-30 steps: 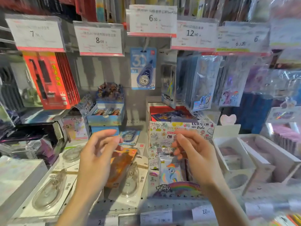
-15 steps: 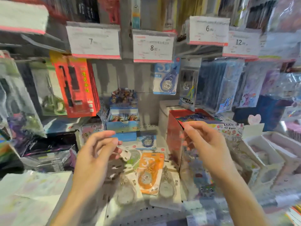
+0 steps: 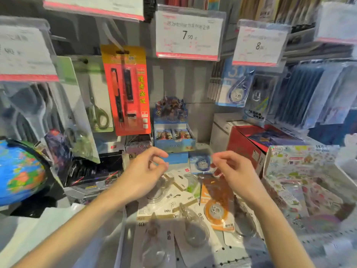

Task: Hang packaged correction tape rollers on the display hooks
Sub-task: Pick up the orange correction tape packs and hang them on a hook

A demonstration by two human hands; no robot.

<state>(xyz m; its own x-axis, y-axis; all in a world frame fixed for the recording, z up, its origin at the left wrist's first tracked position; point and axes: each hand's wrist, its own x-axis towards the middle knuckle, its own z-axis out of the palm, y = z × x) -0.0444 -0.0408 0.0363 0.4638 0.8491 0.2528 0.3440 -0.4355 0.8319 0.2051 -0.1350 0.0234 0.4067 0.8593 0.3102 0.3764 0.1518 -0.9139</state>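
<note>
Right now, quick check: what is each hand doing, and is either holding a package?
Left hand: fingers loosely curled, nothing visible in it.
Right hand: fingertips pinched together, but motion blur hides whether anything is between them; cannot tell.

Packaged correction tape rollers (image 3: 193, 209) lie jumbled on shelf (image 3: 289, 246).

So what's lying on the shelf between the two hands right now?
In the head view, between left hand and right hand: a small blue correction tape pack, with white carded packs below.
</note>
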